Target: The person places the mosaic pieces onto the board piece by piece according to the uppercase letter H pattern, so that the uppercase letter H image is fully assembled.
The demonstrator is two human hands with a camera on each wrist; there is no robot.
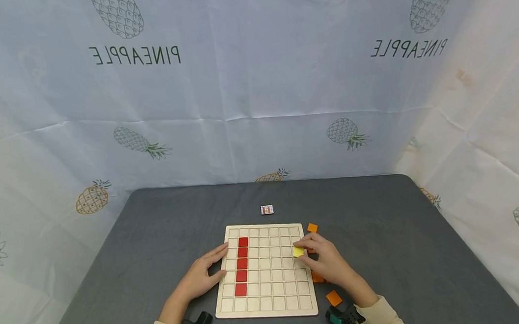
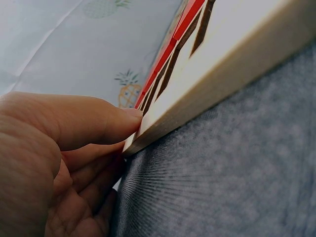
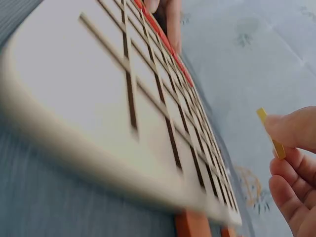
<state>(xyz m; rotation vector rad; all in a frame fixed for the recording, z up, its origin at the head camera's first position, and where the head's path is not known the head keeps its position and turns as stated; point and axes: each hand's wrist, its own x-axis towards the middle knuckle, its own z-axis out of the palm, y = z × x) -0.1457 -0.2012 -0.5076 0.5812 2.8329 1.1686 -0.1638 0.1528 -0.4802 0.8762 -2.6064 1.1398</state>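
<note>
A pale wooden grid board [image 1: 268, 307] lies on the dark table, with a column of red square tiles [image 1: 242, 263] in its left part. My left hand [image 1: 201, 274] rests at the board's left edge, thumb and fingers spread along it; in the left wrist view the thumb [image 2: 98, 118] touches the rim. Over the right side of the board, my right hand [image 1: 325, 259] pinches a yellow square tile [image 1: 297, 252] between thumb and fingers. The right wrist view shows this yellow tile [image 3: 271, 134] edge-on, held apart from the board.
Several orange tiles [image 1: 333, 297] lie along the board's right edge, some partly hidden by my right hand. A small card with a coloured grid pattern [image 1: 267, 209] lies beyond the board. A pineapple-print curtain [image 1: 237, 84] hangs behind the dark table [image 1: 156, 228].
</note>
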